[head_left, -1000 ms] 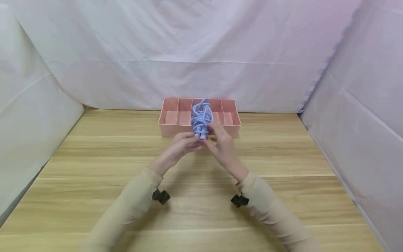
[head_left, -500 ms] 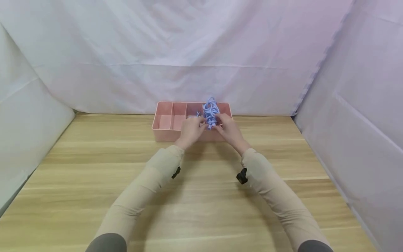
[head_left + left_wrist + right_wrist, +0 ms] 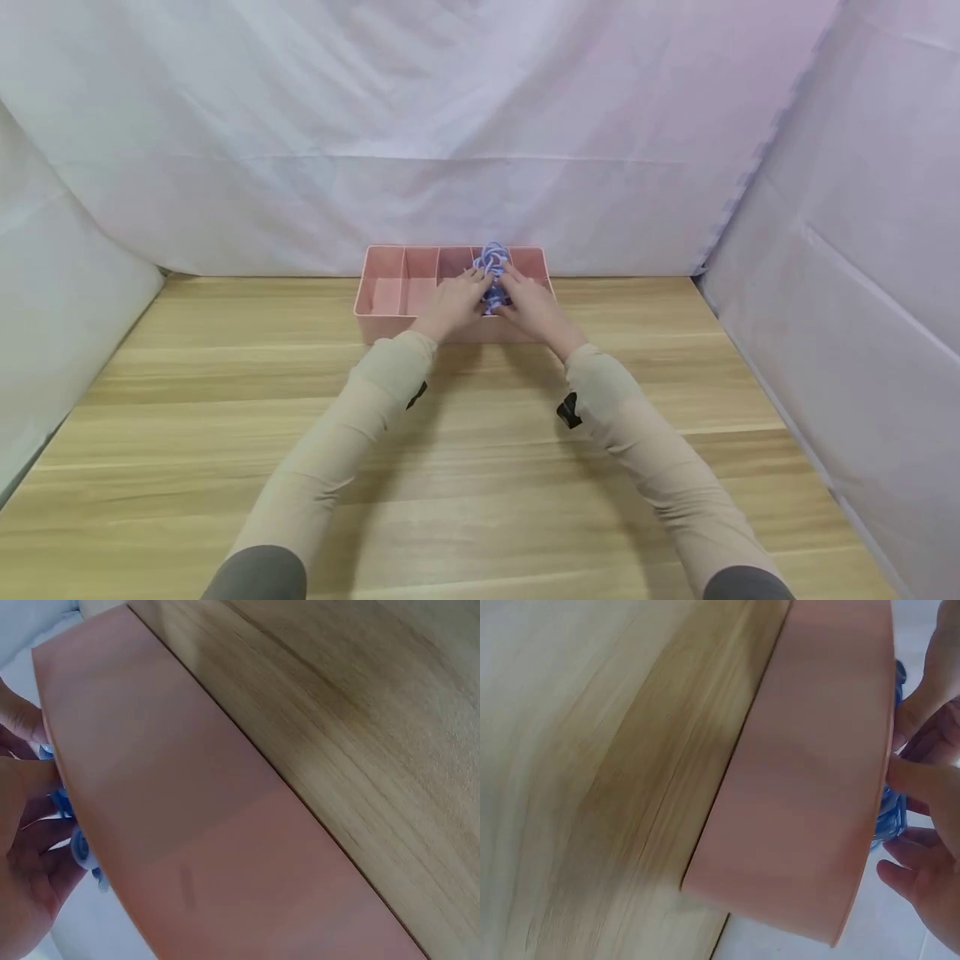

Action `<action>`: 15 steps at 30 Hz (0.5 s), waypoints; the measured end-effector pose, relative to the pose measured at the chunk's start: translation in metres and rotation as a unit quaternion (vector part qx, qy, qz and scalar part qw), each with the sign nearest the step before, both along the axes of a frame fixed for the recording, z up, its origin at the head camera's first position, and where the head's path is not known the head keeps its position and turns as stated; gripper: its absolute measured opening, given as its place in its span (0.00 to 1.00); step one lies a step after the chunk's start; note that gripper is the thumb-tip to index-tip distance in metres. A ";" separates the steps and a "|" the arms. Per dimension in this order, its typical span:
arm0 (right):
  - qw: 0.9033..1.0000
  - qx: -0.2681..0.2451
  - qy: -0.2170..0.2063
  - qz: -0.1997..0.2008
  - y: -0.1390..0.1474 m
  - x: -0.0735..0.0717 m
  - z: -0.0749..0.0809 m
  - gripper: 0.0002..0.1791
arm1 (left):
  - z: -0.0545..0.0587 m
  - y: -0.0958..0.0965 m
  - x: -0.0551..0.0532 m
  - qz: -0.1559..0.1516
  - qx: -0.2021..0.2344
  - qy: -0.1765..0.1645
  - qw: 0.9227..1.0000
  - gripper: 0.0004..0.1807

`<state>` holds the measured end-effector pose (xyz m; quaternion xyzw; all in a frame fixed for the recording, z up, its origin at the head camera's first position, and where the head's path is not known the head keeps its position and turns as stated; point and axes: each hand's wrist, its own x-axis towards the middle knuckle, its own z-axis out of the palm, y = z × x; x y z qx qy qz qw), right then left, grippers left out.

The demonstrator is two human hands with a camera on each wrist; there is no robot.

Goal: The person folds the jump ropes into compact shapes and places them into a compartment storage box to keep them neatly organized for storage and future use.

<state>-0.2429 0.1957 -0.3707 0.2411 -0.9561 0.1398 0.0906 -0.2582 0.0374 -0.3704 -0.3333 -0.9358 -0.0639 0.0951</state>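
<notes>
A tangled bundle of light-blue cord [image 3: 493,257] sits down in the pink divided box [image 3: 397,328], at the second compartment from the right, its loops rising over the back. My left hand [image 3: 450,304] grips it from the left and my right hand [image 3: 531,307] from the right, both reaching over the front rim. In the left wrist view, a blue ring-shaped end [image 3: 82,851] shows by the left fingers. Blue strands [image 3: 889,819] appear between the hands in the right wrist view. The fingers cover much of the bundle's lower part.
The box stands at the back of the wooden table [image 3: 465,483], close to a white cloth backdrop [image 3: 420,192]. Another white cloth [image 3: 840,275] hangs at the right. Several compartments lie left of the cord.
Both hands have carried the cord bundle from in front of the box, over its rim and down into it. The left hand has turned from under the bundle to its side.
</notes>
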 end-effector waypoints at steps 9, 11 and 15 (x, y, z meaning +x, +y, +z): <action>0.996 0.078 -0.046 -0.010 -0.006 0.010 -0.027 0.27 | -0.014 0.004 0.011 0.019 -0.080 0.045 0.996 0.23; 0.996 0.082 -0.041 -0.023 -0.005 0.011 -0.028 0.28 | -0.017 0.002 0.014 0.022 -0.054 0.040 0.998 0.23; 0.993 0.090 -0.043 -0.059 0.000 0.014 -0.031 0.32 | -0.020 -0.003 0.020 0.017 -0.003 0.038 0.999 0.24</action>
